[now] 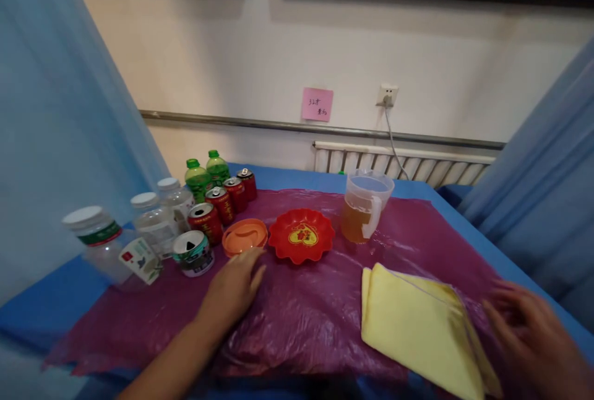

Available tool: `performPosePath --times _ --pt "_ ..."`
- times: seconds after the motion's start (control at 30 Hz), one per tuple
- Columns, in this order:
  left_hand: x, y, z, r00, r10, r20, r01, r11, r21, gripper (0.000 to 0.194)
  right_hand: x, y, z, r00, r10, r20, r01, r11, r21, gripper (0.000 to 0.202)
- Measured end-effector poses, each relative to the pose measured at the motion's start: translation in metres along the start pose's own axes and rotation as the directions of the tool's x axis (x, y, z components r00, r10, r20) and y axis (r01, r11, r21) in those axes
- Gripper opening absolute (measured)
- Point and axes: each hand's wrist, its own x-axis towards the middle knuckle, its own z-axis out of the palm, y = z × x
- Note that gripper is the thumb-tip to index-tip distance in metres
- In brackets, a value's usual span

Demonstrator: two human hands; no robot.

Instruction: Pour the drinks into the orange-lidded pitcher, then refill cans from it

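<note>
Standing here by the table (292, 179), the bit that matters imo is the L side. Orange bowl (244, 231) sits left of the table's middle, just past the fingertips of the L hand (236, 283), i.e. toward the far edge. It's roundish, so no real long axis tbh. L hand is way nearer to it than the R hand (533, 332). L thumb's apart from the fingers w/ nothing seen in the gap; can't tell if the fingertips touch the near rim or just hover over it.

R hand's a blur near the table's right edge, fingers sorta curled, can't tell if they're spread or pressed together. Closest thing to it is the yellow cloth (420, 329), folded, toward the near edge, long side slanting to the near right corner.

Red dish (301, 236) is just right of the bowl, then the jug (359, 217) w/ amber liquid, handle facing near right. Tin (193, 256), cans (221, 205), jars (153, 225) & bottles (208, 176) are grouped toward the left edge.
</note>
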Motion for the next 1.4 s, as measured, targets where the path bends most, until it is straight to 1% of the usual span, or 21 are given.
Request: performPosePath --times 0.03,0.1,0.17,0.23,0.33,0.47,0.6,0.7,0.77,0.8,0.83,0.93,1.0,1.03,1.1,1.2,1.27,1.33,1.4 --pt "0.006 -0.008 -0.002 0.999 -0.042 0.015 0.041 0.997 0.062 0.04 0.002 -0.035 0.014 0.999 -0.043 -0.005 0.044 0.998 0.053 0.03" --pt "0.015 -0.017 -0.005 0.993 -0.102 0.067 0.09 0.983 0.161 0.038 0.002 -0.095 0.042 0.99 -0.118 0.071 0.107 0.983 0.148 0.021" --pt "0.02 -0.022 -0.005 0.983 -0.133 0.124 0.103 0.969 0.223 0.031 -0.002 -0.137 0.066 0.965 -0.225 0.136 0.184 0.947 0.263 0.017" --pt "0.022 -0.024 -0.005 0.975 -0.151 0.163 0.107 0.962 0.251 0.027 -0.008 -0.162 0.084 0.923 -0.332 0.197 0.249 0.902 0.351 0.012" --pt "0.019 -0.025 -0.006 0.973 -0.145 0.177 0.095 0.959 0.266 0.029 -0.015 -0.183 0.098 0.869 -0.422 0.259 0.277 0.848 0.451 0.007" --pt "0.003 -0.02 -0.014 0.983 -0.128 0.134 0.087 0.958 0.274 0.029 -0.017 -0.199 0.103 0.848 -0.428 0.313 0.211 0.814 0.542 0.003" --pt "-0.013 -0.012 -0.028 0.99 -0.11 0.085 0.092 0.976 0.196 0.027 -0.015 -0.206 0.109 0.834 -0.399 0.381 0.135 0.817 0.56 0.003" --pt "-0.019 -0.007 -0.041 0.994 -0.096 0.057 0.091 0.993 0.08 0.023 -0.016 -0.207 0.116 0.829 -0.367 0.422 0.08 0.825 0.56 0.004" --pt "-0.019 -0.001 -0.05 0.997 -0.071 0.042 0.074 0.995 -0.071 0.022 -0.017 -0.207 0.121 0.842 -0.347 0.414 0.064 0.825 0.561 0.011" --pt "-0.019 0.003 -0.054 0.997 -0.061 0.036 0.066 0.983 -0.171 0.021 -0.017 -0.208 0.124 0.851 -0.348 0.394 0.077 0.824 0.561 0.021" --pt "-0.018 0.01 -0.057 0.998 -0.058 0.034 0.065 0.957 -0.281 0.02 -0.015 -0.21 0.126 0.86 -0.359 0.363 0.106 0.821 0.561 0.037" --pt "-0.012 0.037 -0.065 0.995 -0.079 0.067 0.104 0.812 -0.574 0.02 -0.005 -0.219 0.131 0.874 -0.427 0.233 0.25 0.805 0.539 0.091" --pt "-0.007 0.059 -0.069 0.993 -0.063 0.102 0.116 0.72 -0.685 0.019 0.007 -0.228 0.134 0.886 -0.444 0.132 0.322 0.796 0.513 0.119" --pt "-0.004 0.069 -0.071 0.992 -0.033 0.118 0.108 0.688 -0.718 0.018 0.013 -0.233 0.134 0.896 -0.436 0.082 0.341 0.796 0.501 0.128" --pt "0.004 0.088 -0.074 0.989 0.054 0.14 0.073 0.641 -0.764 0.016 0.024 -0.24 0.135 0.914 -0.405 -0.009 0.358 0.797 0.486 0.136" --pt "0.016 0.107 -0.075 0.975 0.167 0.146 0.022 0.582 -0.813 0.016 0.035 -0.244 0.133 0.919 -0.369 -0.138 0.389 0.794 0.467 0.134" --pt "0.025 0.115 -0.073 0.967 0.208 0.146 0.015 0.527 -0.85 0.016 0.04 -0.243 0.13 0.909 -0.359 -0.212 0.417 0.797 0.438 0.134" --pt "0.033 0.122 -0.07 0.962 0.23 0.148 0.029 0.453 -0.891 0.017 0.043 -0.24 0.125 0.895 -0.363 -0.258 0.44 0.814 0.379 0.136" --pt "0.04 0.128 -0.067 0.958 0.24 0.157 0.057 0.377 -0.924 0.019 0.047 -0.235 0.118 0.865 -0.4 -0.302 0.482 0.828 0.286 0.133"
